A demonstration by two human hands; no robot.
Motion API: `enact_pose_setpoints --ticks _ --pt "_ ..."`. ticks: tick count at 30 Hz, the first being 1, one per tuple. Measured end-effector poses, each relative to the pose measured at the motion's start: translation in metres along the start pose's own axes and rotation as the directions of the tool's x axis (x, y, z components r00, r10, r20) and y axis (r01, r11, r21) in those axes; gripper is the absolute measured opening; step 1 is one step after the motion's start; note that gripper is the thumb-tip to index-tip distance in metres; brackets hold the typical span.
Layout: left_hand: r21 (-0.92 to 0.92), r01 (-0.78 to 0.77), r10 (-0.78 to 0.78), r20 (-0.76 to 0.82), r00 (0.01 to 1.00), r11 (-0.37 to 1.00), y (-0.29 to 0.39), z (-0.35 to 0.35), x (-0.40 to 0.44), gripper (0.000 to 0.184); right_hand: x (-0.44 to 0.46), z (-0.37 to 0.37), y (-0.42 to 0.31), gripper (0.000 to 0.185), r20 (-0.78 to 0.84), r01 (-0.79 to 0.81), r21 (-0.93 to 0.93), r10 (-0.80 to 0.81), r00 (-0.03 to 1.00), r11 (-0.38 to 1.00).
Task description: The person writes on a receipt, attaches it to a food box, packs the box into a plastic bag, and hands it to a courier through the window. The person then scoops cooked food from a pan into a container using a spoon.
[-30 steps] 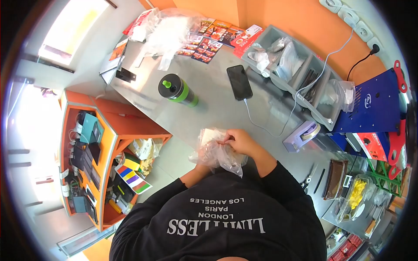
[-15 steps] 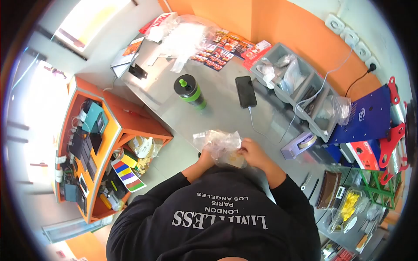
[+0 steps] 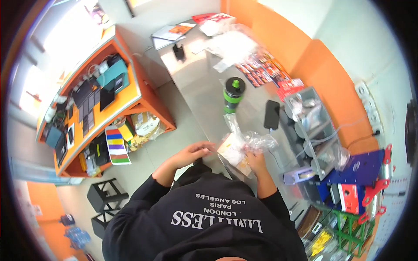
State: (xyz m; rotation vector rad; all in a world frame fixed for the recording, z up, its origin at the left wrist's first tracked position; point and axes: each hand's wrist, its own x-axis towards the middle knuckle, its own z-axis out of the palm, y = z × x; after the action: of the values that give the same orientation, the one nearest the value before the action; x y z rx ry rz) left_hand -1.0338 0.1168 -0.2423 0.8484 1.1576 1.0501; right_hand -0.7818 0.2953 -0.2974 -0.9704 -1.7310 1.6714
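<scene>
- The table (image 3: 198, 93) is gleaming ahead.
- Your right hand (image 3: 256, 162) is pinching the bag (image 3: 262, 141), leaving it unsmoothed.
- Your left hand (image 3: 194, 152) is hovering, loosely spread.

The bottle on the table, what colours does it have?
The bottle is black and green, best seen in the head view.

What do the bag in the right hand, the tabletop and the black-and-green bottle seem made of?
The bag looks like thin, glossy plastic: see-through and crumpled. The tabletop seems smooth metal, perhaps stainless steel, by its grey sheen. The bottle has a black lid and green band, evenly coloured, probably plastic or rubber; its body is unclear.
</scene>
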Motion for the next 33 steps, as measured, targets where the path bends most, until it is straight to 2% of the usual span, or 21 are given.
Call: enact_pose_setpoints --ticks 1,2,3,4,6,7,8,9,11,13,14,16,17,18,21,23,25,29,31,33 --pt "-0.013 -0.014 0.013 -0.037 0.999 1.000 -0.005 -0.010 -0.014 0.050 0.003 0.006 -0.007 0.023 0.000 -0.029 0.049 0.029 1.000 0.998" --pt "0.044 0.022 -0.014 -0.190 0.982 0.999 -0.008 -0.018 -0.030 0.051 0.007 0.014 -0.018 0.021 0.005 -0.063 0.095 0.063 0.998 0.993" --pt "0.091 0.071 -0.035 -0.344 0.938 0.993 -0.010 -0.023 -0.044 0.052 0.012 0.024 -0.030 0.022 0.049 -0.050 0.226 0.040 0.998 0.973" --pt "0.071 0.061 -0.029 -0.389 0.921 0.996 -0.011 -0.027 -0.057 0.052 0.019 0.035 -0.044 0.022 0.102 -0.056 0.215 0.035 0.994 0.975" --pt "0.036 0.009 0.009 -0.454 0.891 0.999 -0.007 -0.035 -0.081 0.058 0.035 0.060 -0.076 0.022 0.252 -0.156 0.430 0.048 0.967 0.889" --pt "0.022 -0.004 0.014 -0.496 0.868 1.000 -0.007 -0.039 -0.093 0.058 0.043 0.075 -0.094 0.022 0.283 -0.188 0.426 0.067 0.957 0.885" --pt "-0.051 -0.085 0.047 -0.505 0.862 0.995 -0.005 -0.044 -0.103 0.057 0.052 0.093 -0.104 0.022 0.327 -0.196 0.413 0.057 0.943 0.889" --pt "-0.115 -0.172 0.090 -0.511 0.855 0.978 -0.003 -0.054 -0.114 0.057 0.061 0.113 -0.115 0.024 0.351 -0.165 0.428 0.005 0.936 0.888" --pt "-0.134 -0.231 0.120 -0.553 0.824 0.964 -0.007 -0.079 -0.138 0.057 0.081 0.157 -0.145 0.027 0.403 -0.109 0.441 -0.088 0.911 0.891" --pt "-0.148 -0.284 0.148 -0.583 0.799 0.947 -0.009 -0.107 -0.166 0.057 0.088 0.208 -0.177 0.031 0.399 -0.157 0.566 -0.101 0.911 0.810" --pt "-0.138 -0.315 0.172 -0.604 0.778 0.939 -0.007 -0.121 -0.184 0.057 0.093 0.232 -0.188 0.031 0.426 -0.151 0.555 -0.123 0.897 0.818" --pt "-0.069 -0.299 0.163 -0.711 0.683 0.952 -0.004 -0.153 -0.221 0.062 0.107 0.282 -0.205 0.028 0.386 -0.112 0.659 -0.207 0.899 0.744" --pt "-0.032 -0.324 0.179 -0.781 0.598 0.945 -0.009 -0.166 -0.236 0.058 0.115 0.300 -0.210 0.028 0.411 -0.114 0.653 -0.224 0.884 0.749" --pt "-0.021 -0.343 0.191 -0.798 0.572 0.939 -0.014 -0.181 -0.252 0.058 0.126 0.320 -0.215 0.025 0.443 -0.114 0.638 -0.241 0.864 0.762" --pt "-0.031 -0.428 0.151 -0.912 0.383 0.903 -0.031 -0.223 -0.306 0.048 0.144 0.376 -0.232 0.021 0.509 -0.144 0.620 -0.257 0.821 0.771" --pt "-0.023 -0.443 0.138 -0.935 0.328 0.896 -0.040 -0.242 -0.341 0.047 0.159 0.406 -0.238 0.019 0.534 -0.159 0.624 -0.269 0.802 0.765" --pt "-0.020 -0.460 0.124 -0.952 0.280 0.888 -0.046 -0.261 -0.371 0.046 0.180 0.427 -0.236 0.018 0.445 -0.069 0.613 -0.272 0.853 0.787" --pt "-0.061 -0.476 0.008 -0.990 0.141 0.877 -0.055 -0.297 -0.421 0.043 0.233 0.466 -0.244 0.019 0.419 0.024 0.570 -0.316 0.851 0.821" --pt "-0.079 -0.512 -0.053 -0.996 0.066 0.855 -0.065 -0.316 -0.439 0.041 0.272 0.483 -0.243 0.020 0.362 0.044 0.535 -0.275 0.891 0.844" --pt "-0.084 -0.536 -0.090 -0.996 0.015 0.840 -0.078 -0.340 -0.451 0.040 0.292 0.515 -0.270 0.020 0.333 0.071 0.535 -0.288 0.898 0.842"
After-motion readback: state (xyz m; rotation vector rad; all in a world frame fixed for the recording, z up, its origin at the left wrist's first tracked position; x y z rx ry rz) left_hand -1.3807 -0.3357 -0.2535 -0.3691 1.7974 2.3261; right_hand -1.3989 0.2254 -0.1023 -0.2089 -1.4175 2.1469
